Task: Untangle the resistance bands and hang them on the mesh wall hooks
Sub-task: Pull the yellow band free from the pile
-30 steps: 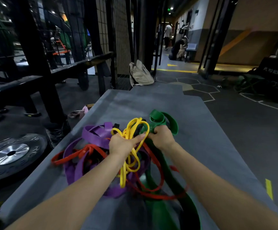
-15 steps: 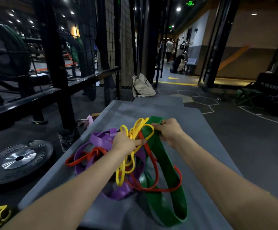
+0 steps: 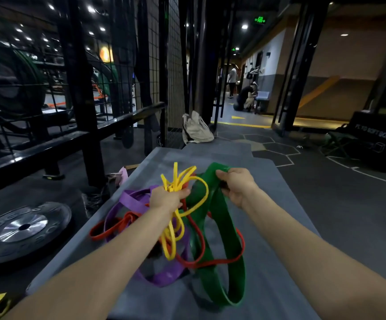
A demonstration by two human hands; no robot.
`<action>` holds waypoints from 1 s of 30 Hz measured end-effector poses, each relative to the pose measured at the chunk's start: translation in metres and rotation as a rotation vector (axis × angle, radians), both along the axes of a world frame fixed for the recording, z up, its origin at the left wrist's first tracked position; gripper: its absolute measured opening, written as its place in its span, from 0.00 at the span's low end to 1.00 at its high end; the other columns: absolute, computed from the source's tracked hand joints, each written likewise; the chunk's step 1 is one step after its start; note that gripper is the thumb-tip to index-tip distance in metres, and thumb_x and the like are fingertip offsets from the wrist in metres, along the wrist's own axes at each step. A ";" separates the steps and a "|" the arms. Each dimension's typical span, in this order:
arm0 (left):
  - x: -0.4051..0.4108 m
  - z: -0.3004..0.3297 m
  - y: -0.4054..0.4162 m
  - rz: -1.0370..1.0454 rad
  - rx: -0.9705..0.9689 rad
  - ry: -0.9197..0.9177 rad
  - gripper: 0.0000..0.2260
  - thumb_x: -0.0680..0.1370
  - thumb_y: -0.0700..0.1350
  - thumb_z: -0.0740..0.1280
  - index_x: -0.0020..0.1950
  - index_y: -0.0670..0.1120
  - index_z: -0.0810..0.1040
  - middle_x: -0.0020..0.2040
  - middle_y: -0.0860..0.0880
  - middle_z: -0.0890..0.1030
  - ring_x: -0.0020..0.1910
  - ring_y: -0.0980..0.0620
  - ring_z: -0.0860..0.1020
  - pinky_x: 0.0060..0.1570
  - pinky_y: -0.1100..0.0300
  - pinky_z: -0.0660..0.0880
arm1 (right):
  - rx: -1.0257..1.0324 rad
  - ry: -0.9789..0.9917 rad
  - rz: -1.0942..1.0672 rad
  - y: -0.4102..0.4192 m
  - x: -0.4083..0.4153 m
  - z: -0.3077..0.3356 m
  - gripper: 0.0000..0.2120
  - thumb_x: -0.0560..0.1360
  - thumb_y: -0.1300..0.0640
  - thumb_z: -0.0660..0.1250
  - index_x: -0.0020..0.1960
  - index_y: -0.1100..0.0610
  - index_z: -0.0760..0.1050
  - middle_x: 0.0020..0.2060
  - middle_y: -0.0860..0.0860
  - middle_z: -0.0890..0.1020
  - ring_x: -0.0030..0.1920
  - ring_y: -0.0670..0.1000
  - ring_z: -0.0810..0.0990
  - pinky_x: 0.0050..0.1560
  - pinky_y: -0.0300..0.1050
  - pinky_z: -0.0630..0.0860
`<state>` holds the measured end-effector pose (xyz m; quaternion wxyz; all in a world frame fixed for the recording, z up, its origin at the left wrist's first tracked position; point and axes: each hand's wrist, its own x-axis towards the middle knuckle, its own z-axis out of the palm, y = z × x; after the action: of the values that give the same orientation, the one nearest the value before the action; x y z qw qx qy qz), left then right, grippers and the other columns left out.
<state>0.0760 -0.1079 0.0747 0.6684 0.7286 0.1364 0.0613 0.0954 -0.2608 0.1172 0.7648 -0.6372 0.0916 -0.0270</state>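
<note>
Forearms reach out ahead of me over the grey mat [image 3: 268, 181], and the tangle of resistance bands lies on it between them. My left hand [image 3: 166, 199] is clenched around a bunch of the thin yellow band [image 3: 176, 229], its loops sprouting above my fist and trailing below. My right hand [image 3: 236, 185] pinches the top fold of the wide green band [image 3: 231, 262], fingers curled over its edge, so that its long loop hangs down to the mat. The red band [image 3: 219, 262] threads through the green one, and the purple band [image 3: 129, 199] lies slack to the left with the orange band [image 3: 109, 229]. I judge them all light, soft and stretchy, a little grippy; the green is best held at its fold and drawn free slowly. Farther off stands the mesh wall [image 3: 176, 72].
</note>
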 end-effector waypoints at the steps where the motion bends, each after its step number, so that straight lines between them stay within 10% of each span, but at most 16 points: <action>1: 0.002 -0.002 0.008 0.020 0.036 0.020 0.09 0.69 0.45 0.75 0.37 0.43 0.76 0.33 0.47 0.77 0.23 0.56 0.75 0.27 0.62 0.71 | 0.072 0.011 -0.060 -0.006 0.003 0.004 0.11 0.77 0.68 0.61 0.36 0.61 0.70 0.29 0.54 0.78 0.29 0.51 0.78 0.43 0.46 0.79; 5: 0.012 -0.014 0.040 0.153 0.257 0.086 0.18 0.67 0.47 0.75 0.49 0.41 0.72 0.41 0.40 0.80 0.42 0.43 0.79 0.45 0.53 0.75 | 0.308 0.015 -0.256 -0.036 0.019 0.011 0.06 0.76 0.67 0.62 0.40 0.63 0.70 0.38 0.58 0.76 0.35 0.53 0.74 0.35 0.43 0.80; 8: 0.012 -0.015 0.054 0.160 0.433 0.116 0.17 0.68 0.48 0.75 0.44 0.39 0.72 0.34 0.42 0.77 0.40 0.43 0.78 0.43 0.52 0.74 | 0.371 0.042 -0.326 -0.052 0.024 -0.005 0.08 0.76 0.68 0.63 0.55 0.68 0.72 0.51 0.61 0.77 0.50 0.59 0.78 0.53 0.53 0.77; 16: 0.003 -0.036 0.038 0.031 0.436 0.137 0.18 0.67 0.49 0.76 0.34 0.42 0.69 0.33 0.43 0.77 0.37 0.42 0.78 0.36 0.54 0.70 | -0.631 0.392 -0.247 -0.089 -0.003 -0.070 0.21 0.76 0.53 0.65 0.61 0.70 0.70 0.45 0.62 0.78 0.53 0.62 0.78 0.53 0.54 0.74; 20: 0.008 -0.042 0.026 -0.025 0.449 0.097 0.18 0.66 0.51 0.76 0.40 0.40 0.72 0.42 0.39 0.81 0.44 0.39 0.80 0.43 0.50 0.75 | -1.028 0.478 -0.405 -0.096 -0.017 -0.076 0.28 0.75 0.48 0.63 0.67 0.66 0.64 0.65 0.62 0.69 0.65 0.62 0.68 0.61 0.53 0.70; 23: 0.009 -0.040 0.014 -0.042 0.458 0.056 0.18 0.66 0.51 0.76 0.38 0.41 0.71 0.43 0.37 0.82 0.43 0.40 0.81 0.43 0.49 0.76 | -1.280 0.225 -0.471 -0.087 -0.023 -0.073 0.22 0.77 0.56 0.62 0.65 0.66 0.60 0.65 0.62 0.64 0.66 0.63 0.63 0.61 0.54 0.69; 30: 0.014 -0.047 -0.004 -0.101 0.453 0.035 0.19 0.66 0.51 0.77 0.34 0.44 0.68 0.37 0.42 0.76 0.44 0.38 0.81 0.40 0.50 0.74 | -1.502 -0.202 0.154 -0.037 -0.008 -0.090 0.25 0.75 0.53 0.65 0.68 0.61 0.65 0.64 0.59 0.69 0.65 0.60 0.66 0.66 0.49 0.63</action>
<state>0.0901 -0.1118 0.0276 0.4876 0.8669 0.0941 0.0440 0.0878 -0.2981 0.0267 0.1299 -0.9855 -0.0667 -0.0869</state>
